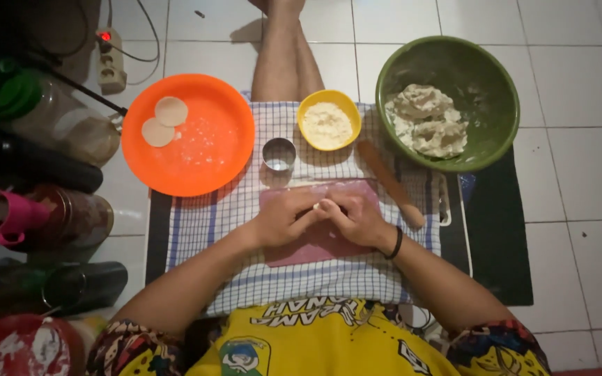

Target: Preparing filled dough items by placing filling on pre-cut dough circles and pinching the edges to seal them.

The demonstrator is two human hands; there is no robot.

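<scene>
Tiled floor, checked cloth (245,209): left hand (283,219) and right hand (357,219), grips closed together on a small dough piece (320,205) over a pink mat (315,244).

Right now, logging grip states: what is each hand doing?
Left hand: closed on a small dough piece.
Right hand: closed on the same piece.
</scene>
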